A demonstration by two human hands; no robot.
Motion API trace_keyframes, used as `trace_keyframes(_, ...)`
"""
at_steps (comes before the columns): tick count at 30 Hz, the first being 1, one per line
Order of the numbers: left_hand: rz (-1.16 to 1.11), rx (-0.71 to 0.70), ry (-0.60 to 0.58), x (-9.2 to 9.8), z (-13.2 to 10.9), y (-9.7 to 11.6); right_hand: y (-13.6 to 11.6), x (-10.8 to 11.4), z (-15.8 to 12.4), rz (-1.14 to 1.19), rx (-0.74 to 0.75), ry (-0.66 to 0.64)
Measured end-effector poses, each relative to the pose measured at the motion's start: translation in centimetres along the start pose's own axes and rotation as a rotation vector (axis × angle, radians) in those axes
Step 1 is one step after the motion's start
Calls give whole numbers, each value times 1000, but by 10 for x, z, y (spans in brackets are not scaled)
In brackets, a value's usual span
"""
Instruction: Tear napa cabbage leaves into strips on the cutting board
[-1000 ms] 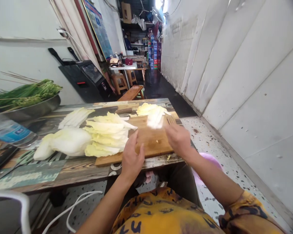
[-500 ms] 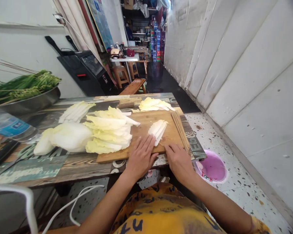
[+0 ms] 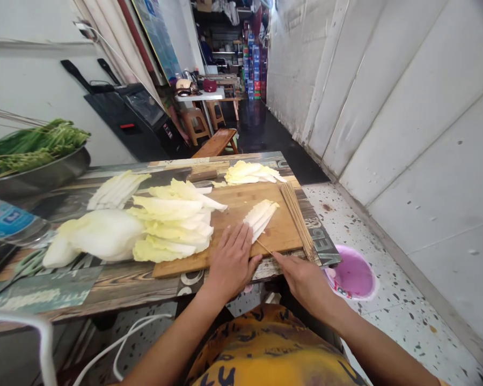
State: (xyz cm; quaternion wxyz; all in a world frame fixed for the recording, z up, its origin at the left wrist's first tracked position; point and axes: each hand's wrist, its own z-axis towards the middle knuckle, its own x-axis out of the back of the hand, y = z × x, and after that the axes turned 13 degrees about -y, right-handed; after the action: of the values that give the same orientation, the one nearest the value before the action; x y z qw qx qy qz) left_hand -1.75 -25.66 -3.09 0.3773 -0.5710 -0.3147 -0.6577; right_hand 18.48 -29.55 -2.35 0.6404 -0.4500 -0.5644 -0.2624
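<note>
Cabbage strips point(image 3: 261, 219) and bamboo skewer point(image 3: 264, 246), in hand on a cutting board point(image 3: 282, 236)

Cabbage strips: one small stack, pale with yellowish tips, lying aslant on the right half of the board, near end toward the person.
Bamboo skewer: one, thin; far end at the near end of the stack. Whether the tip is inside cannot be told.
Left hand point(image 3: 232, 262): palm down, flat, clenching nothing; fingertips touching the stack's near left side.
Right hand point(image 3: 306, 279): skewer pinched at the fingertips, by the board's near edge.
Skewer bundle point(image 3: 298, 220): laid along the board's right edge.
Loose leaves point(image 3: 177, 225): yellow-green pile, overlapping the board's left end.
Leaf pile point(image 3: 251, 172): yellow and white, at the board's far edge.
Knife point(image 3: 202, 176): brown handle, dark blade, beyond the board, left of that pile.
Cabbage piece point(image 3: 108, 233): large, white, left of the loose leaves.
White strips point(image 3: 118, 190): stacked behind the cabbage piece.
Metal bowl point(image 3: 44, 177): filled with greens point(image 3: 44, 139), table's far left.
Pink basin point(image 3: 352, 273): on the speckled floor, right of the table point(image 3: 121, 284).
</note>
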Motion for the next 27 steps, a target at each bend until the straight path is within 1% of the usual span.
trace_keyframes(4, 4, -52, -17, 1, 2, -9, -5, 4, 7, -36, -3, -60)
trace_keyframes(6, -4, -53, -35, 1, 2, -11, -5, 5, 8, -32, 4, -75)
trace_keyframes(12, -26, -76, -51, -2, 2, -12, -1, 1, 8, 10, 19, -88)
trace_keyframes(15, -34, -83, -48, -4, 2, -13, -2, -3, 8, -24, 20, -98)
trace_keyframes(19, -47, -86, -51, -5, 2, -14, -4, -5, 10, -87, 16, -144)
trace_keyframes(27, -47, -99, -86, -7, 4, -16, -15, 3, 30, -86, -38, -213)
